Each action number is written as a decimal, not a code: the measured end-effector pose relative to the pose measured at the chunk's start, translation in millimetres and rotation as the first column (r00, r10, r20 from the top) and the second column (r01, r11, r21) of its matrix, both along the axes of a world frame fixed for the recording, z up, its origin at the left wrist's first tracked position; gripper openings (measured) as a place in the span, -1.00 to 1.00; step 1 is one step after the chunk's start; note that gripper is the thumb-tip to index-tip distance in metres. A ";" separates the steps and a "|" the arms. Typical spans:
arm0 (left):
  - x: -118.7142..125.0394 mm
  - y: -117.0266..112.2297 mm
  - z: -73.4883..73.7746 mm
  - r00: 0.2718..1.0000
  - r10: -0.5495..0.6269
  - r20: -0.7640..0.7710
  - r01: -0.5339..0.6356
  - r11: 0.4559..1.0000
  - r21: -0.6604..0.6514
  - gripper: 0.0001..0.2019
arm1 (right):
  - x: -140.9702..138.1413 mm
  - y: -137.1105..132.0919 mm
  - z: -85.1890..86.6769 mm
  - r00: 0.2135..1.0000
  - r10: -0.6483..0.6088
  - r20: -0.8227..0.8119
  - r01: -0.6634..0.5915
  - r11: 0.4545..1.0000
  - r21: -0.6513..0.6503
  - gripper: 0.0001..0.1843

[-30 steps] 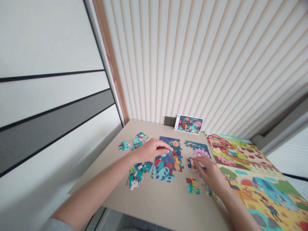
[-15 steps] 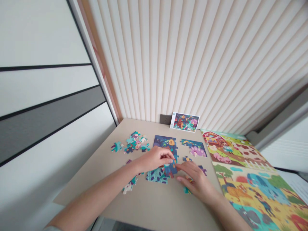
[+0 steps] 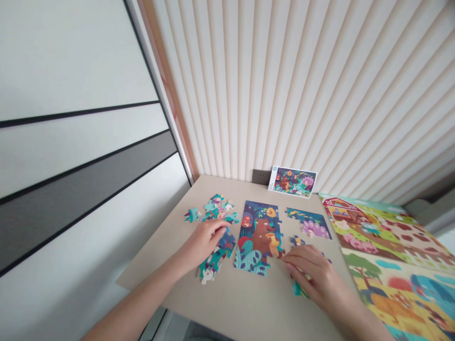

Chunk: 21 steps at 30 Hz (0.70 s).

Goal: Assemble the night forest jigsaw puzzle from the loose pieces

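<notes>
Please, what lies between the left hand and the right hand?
In the head view, the bear puzzle section lies between the left hand and the right hand, with more pieces by the left hand.

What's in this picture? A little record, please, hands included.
Left hand: at teal and blue jigsaw pieces; hold unclear
Right hand: over teal and yellow jigsaw piece; hold unclear
Centre: joined dark blue jigsaw section, brown bear
Right of centre: smaller jigsaw section, purple fan shape
Back: white edged rectangular picture card, upright
Far right: colourful farm picture

Head camera; forward and down
</notes>
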<state>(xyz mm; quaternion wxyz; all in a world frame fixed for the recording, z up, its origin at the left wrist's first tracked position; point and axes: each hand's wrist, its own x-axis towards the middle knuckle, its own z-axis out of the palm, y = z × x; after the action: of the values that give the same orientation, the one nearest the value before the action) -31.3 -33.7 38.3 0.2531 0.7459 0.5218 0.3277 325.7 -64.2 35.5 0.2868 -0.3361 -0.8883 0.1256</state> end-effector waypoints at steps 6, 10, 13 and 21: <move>-99.5 4.1 -25.7 0.946 0.272 -0.174 -0.262 0.962 0.078 -0.71 | 4.6 -2.2 0.5 1.000 -0.010 0.019 0.010 0.999 0.036 -0.70; -114.3 7.0 -35.9 0.926 0.247 -0.287 -0.238 0.969 0.066 -0.69 | 1.6 -3.6 -0.4 0.998 0.007 0.063 -0.008 1.000 0.017 -0.71; -104.1 8.9 -35.6 0.897 0.224 -0.382 -0.205 0.975 0.091 -0.69 | 1.2 -2.3 -1.1 0.998 0.005 0.064 -0.006 1.000 0.006 -0.74; -56.4 6.0 -17.2 0.807 0.224 -0.546 -0.053 0.949 0.312 -0.75 | 5.0 1.5 -3.8 0.998 -0.033 0.062 0.032 0.999 0.012 -0.76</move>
<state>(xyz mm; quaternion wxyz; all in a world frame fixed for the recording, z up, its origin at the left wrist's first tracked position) -87.7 -27.7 21.2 -0.0496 0.7974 0.5752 0.1760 330.7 -62.6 31.7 0.2631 -0.3527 -0.8918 0.1054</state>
